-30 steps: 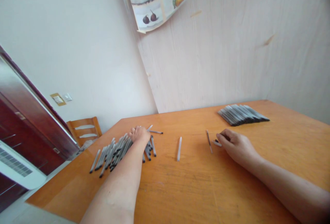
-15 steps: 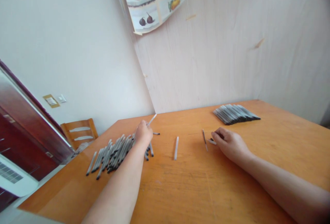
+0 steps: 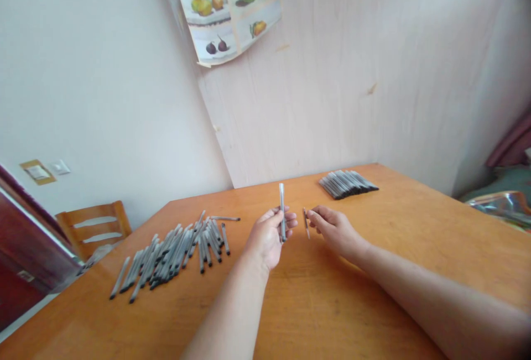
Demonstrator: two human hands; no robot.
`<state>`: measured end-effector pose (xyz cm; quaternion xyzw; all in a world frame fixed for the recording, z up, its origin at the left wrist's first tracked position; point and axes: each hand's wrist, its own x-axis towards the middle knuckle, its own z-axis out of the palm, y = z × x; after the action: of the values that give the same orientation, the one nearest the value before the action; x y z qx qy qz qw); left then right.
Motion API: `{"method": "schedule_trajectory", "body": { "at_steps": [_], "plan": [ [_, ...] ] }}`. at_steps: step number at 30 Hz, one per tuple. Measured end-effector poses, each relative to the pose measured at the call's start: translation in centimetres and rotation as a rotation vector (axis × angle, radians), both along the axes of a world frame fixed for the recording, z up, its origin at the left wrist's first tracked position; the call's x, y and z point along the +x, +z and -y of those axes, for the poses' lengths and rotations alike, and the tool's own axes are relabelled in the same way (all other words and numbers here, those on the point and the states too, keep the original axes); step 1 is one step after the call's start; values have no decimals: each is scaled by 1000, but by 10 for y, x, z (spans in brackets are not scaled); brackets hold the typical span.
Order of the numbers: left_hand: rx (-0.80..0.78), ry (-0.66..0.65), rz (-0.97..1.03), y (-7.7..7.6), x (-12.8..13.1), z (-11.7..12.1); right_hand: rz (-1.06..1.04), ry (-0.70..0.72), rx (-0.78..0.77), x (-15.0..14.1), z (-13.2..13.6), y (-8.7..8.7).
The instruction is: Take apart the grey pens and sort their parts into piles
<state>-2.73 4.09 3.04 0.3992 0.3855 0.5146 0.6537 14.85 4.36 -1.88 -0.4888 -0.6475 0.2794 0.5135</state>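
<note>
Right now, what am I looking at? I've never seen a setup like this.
There is no machine: these are a person's two bare hands, seen from a camera worn on the head. The left hand holds a pen nearly upright. The right hand is close beside a thin dark stick; whether it holds anything, I can't tell. On the wooden table, a loose pile of pens lies to the left, and a neat row of pens farther back on the right.

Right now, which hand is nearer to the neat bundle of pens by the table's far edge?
Right. The right hand is on the near side of the bundle, apart from it; the left hand, holding a pen, is farther off to the left.
</note>
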Motion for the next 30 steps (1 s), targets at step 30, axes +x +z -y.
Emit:
{"method": "schedule_trajectory", "body": {
  "at_steps": [30],
  "plan": [
    [128,60,289,-4,-14,-4,-379,642,-460,-24,38,14]
  ]
}}
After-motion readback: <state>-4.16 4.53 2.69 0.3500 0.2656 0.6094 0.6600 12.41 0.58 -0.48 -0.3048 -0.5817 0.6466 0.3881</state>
